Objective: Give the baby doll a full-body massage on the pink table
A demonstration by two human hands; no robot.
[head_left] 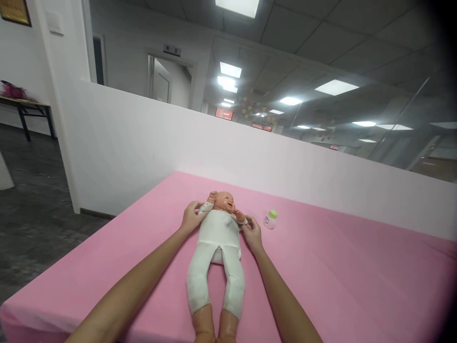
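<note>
A baby doll (218, 227) with a white cloth body and bare plastic head, hands and feet lies on its back on the pink-covered table (314, 281). Its head points away from me and its feet are at the near edge. My left hand (192, 216) is closed around the doll's upper arm on the left side, the fingertips partly hidden behind it. On the other side, my right hand (253, 233) grips the white sleeve of the doll's other arm near the wrist. Both doll arms are bent upward beside the head.
A small clear bottle with a green cap (271, 219) stands right of the doll, a short way beyond my right hand. A white half wall (285, 176) with glass above borders the table's far side. At far left a dark-legged table (24, 102) holds a pink item.
</note>
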